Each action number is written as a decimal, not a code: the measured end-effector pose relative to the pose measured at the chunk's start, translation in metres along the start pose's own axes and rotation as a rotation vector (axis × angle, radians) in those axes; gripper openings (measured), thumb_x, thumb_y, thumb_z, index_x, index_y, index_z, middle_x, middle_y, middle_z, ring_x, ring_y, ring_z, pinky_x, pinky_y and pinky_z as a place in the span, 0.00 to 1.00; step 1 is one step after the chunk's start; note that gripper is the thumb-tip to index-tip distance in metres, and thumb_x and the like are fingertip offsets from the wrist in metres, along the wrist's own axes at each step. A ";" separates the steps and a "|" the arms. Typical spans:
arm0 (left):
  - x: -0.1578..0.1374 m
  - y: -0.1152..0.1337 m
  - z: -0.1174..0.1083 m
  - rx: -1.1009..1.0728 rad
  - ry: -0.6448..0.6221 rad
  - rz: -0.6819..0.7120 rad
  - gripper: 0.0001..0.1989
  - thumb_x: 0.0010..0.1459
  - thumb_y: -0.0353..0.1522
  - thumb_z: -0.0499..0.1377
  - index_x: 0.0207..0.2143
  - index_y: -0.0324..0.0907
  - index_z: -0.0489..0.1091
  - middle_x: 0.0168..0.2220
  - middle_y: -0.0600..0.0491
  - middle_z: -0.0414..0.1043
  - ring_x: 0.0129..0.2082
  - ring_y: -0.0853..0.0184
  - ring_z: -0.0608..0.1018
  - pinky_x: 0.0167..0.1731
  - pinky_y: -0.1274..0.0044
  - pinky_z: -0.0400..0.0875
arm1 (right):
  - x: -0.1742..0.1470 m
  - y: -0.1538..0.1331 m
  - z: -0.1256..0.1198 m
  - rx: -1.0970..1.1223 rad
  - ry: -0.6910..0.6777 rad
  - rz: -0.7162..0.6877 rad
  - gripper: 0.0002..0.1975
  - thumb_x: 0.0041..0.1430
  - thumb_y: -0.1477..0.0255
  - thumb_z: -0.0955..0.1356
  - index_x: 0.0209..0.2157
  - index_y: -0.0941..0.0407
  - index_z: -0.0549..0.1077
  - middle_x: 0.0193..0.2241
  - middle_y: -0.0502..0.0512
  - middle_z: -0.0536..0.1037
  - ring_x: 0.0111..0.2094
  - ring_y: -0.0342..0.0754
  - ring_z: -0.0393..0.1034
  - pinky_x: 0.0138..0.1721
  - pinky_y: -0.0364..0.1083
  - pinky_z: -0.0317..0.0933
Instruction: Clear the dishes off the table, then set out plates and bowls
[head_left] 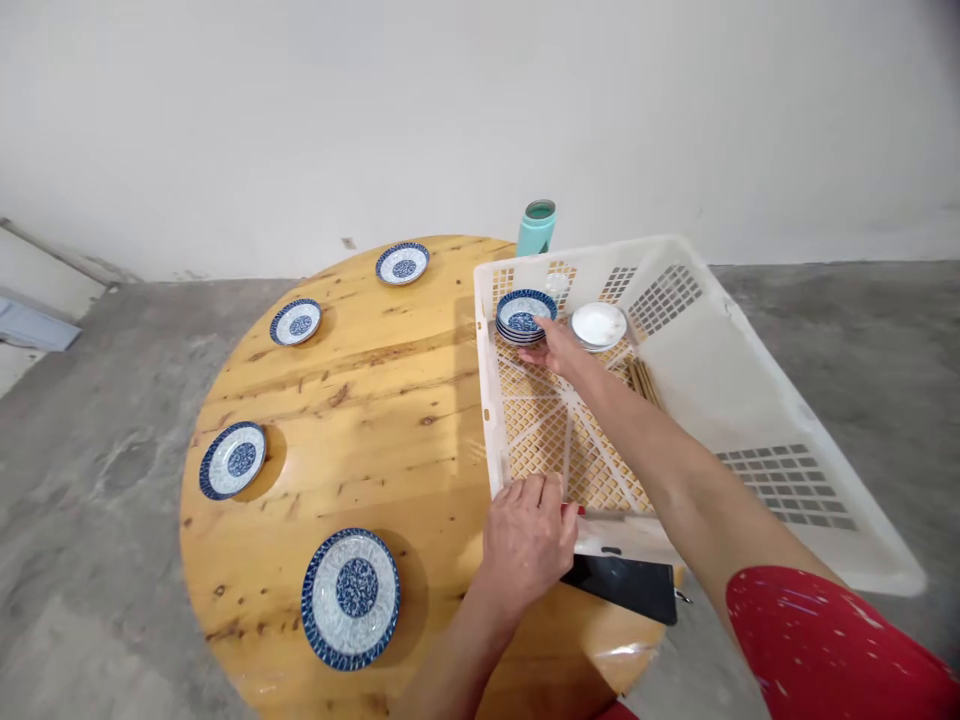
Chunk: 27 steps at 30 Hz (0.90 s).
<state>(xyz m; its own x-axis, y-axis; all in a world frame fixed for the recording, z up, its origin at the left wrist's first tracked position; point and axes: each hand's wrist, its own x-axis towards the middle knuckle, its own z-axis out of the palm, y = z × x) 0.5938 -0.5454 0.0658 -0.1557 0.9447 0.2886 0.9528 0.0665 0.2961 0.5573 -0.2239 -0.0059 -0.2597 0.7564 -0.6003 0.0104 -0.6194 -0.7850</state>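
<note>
Right hand: the right hand (556, 347) reaches deep into the white perforated plastic crate (750, 400); its fingertips touch the near rim of the stack of small blue-and-white patterned ceramic dishes (524, 314). Fingers are loosely curled at the stack, with nothing lifted clear.
Left hand: the left hand (526, 535) lies palm-down, fingers together, pressed over the crate's near left corner.
Dish stack location: far left part of the crate floor, just beside a plain white round saucer (598, 324) on its right.
Other crate contents: a bundle of brown chopsticks (643, 380) lies right of the reaching forearm.
Grip technique: judged best to slide the fingers under the top dish's rim with the thumb above, so that one dish separates instead of the stack shifting.
Bracing: the crate overhangs the round pale wooden table (360, 400); firm downward pressure at the corner should keep it from tipping.
Edges: the crate wall rises beside the stack; a dish should clear that wall before travelling left.
Placed dishes: four matching dishes ring the table's left rim, the nearest dish (350, 597) being close to the edge.
Open room: the table's centre is bare wood.
Obstacles: a black flat phone (622, 585) lies under the crate's near edge; a teal cylindrical bottle (537, 227) stands behind the crate.
</note>
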 end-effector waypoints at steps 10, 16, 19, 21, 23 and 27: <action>-0.003 0.001 0.000 -0.050 -0.066 -0.010 0.15 0.68 0.34 0.55 0.52 0.37 0.70 0.39 0.47 0.78 0.38 0.61 0.80 0.38 0.69 0.79 | 0.023 0.003 0.006 0.030 0.052 0.071 0.15 0.62 0.77 0.68 0.50 0.54 0.67 0.26 0.49 0.76 0.22 0.46 0.72 0.22 0.46 0.74; 0.018 -0.002 -0.016 -0.291 -0.220 -0.137 0.17 0.69 0.38 0.52 0.54 0.37 0.70 0.46 0.43 0.78 0.47 0.56 0.81 0.46 0.65 0.79 | 0.020 -0.001 0.011 0.049 0.094 0.078 0.14 0.60 0.81 0.67 0.46 0.54 0.67 0.24 0.47 0.74 0.22 0.45 0.72 0.23 0.47 0.75; 0.056 -0.011 -0.024 -0.471 -0.266 -0.267 0.21 0.70 0.39 0.49 0.58 0.38 0.67 0.54 0.41 0.75 0.55 0.56 0.78 0.55 0.65 0.74 | 0.018 -0.002 0.010 0.054 0.092 0.081 0.15 0.57 0.80 0.70 0.45 0.54 0.66 0.25 0.46 0.73 0.23 0.46 0.72 0.23 0.48 0.75; 0.087 -0.019 -0.022 -0.540 -0.265 -0.355 0.24 0.69 0.40 0.50 0.62 0.38 0.64 0.59 0.38 0.71 0.59 0.54 0.75 0.60 0.65 0.70 | 0.016 -0.003 0.007 0.061 0.082 0.081 0.16 0.55 0.82 0.70 0.43 0.54 0.66 0.25 0.46 0.73 0.24 0.45 0.71 0.24 0.47 0.76; 0.117 -0.029 -0.012 -0.612 -0.272 -0.455 0.28 0.68 0.41 0.51 0.65 0.37 0.61 0.64 0.36 0.67 0.61 0.52 0.74 0.62 0.64 0.68 | 0.013 -0.005 0.003 0.071 0.066 0.080 0.15 0.53 0.85 0.68 0.39 0.54 0.66 0.25 0.46 0.73 0.24 0.43 0.71 0.25 0.45 0.76; 0.164 -0.044 0.017 -0.704 -0.286 -0.709 0.32 0.66 0.43 0.54 0.65 0.32 0.60 0.64 0.32 0.67 0.62 0.50 0.72 0.63 0.65 0.65 | 0.001 -0.008 -0.010 0.069 0.029 0.085 0.17 0.45 0.89 0.65 0.34 0.55 0.65 0.22 0.45 0.71 0.24 0.43 0.70 0.28 0.46 0.77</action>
<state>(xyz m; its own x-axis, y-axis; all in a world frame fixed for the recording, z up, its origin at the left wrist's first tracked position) 0.5307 -0.3883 0.0844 -0.4654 0.8091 -0.3588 0.2850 0.5208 0.8047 0.5667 -0.2167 -0.0018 -0.2328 0.7054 -0.6695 -0.0353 -0.6941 -0.7190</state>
